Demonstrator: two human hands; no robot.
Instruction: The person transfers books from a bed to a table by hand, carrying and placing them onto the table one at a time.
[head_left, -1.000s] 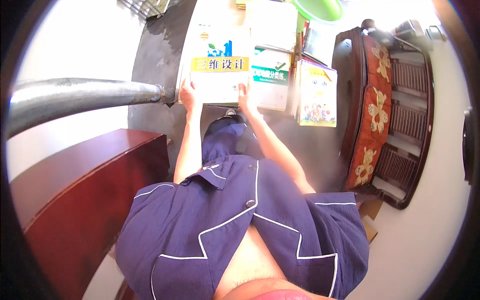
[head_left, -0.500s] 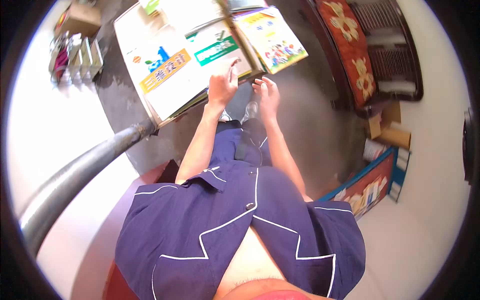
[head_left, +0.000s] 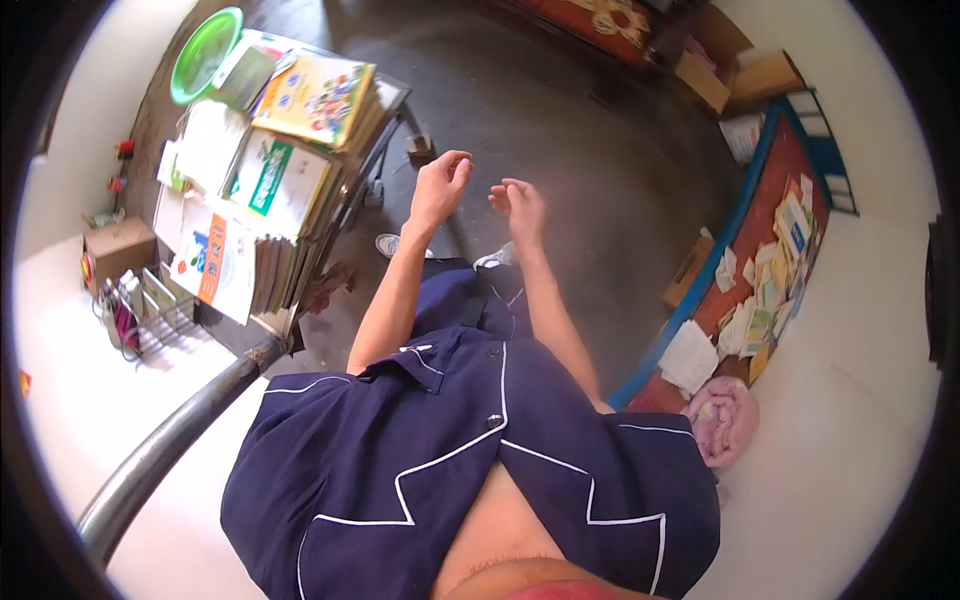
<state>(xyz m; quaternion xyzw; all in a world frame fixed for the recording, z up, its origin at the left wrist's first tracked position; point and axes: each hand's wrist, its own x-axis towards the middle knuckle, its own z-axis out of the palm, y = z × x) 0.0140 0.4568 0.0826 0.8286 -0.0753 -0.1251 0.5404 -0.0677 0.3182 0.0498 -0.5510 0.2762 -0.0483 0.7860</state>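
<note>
My left hand (head_left: 438, 190) is raised in front of my waist, fingers loosely bent, holding nothing that I can see. To its right hovers my right hand (head_left: 524, 213), also bare, with its fingers partly stretched and apart. A small gap separates the two. Nearest to my left hand, but not touched by it, are tall stacks of books and papers at the left. On top lie a yellow book with cartoon children (head_left: 315, 100), a white book with a green band (head_left: 268, 178) and a white book with an orange strip (head_left: 215, 258).
A green plastic basin (head_left: 207, 55) sits behind the stacks. A metal pipe (head_left: 180, 450) slants along the lower left, near a wire rack (head_left: 150, 315). Rightward stands a blue-edged red bed-like frame (head_left: 735, 270) strewn with papers, with cardboard boxes (head_left: 765, 80) beyond and a pink rolled bundle (head_left: 722, 420) nearby.
The book stacks have shifted left and farther from my hands, while the blue-edged frame has come further into view. Both hands stay raised and apart. The wooden bench has slid toward the top edge.
</note>
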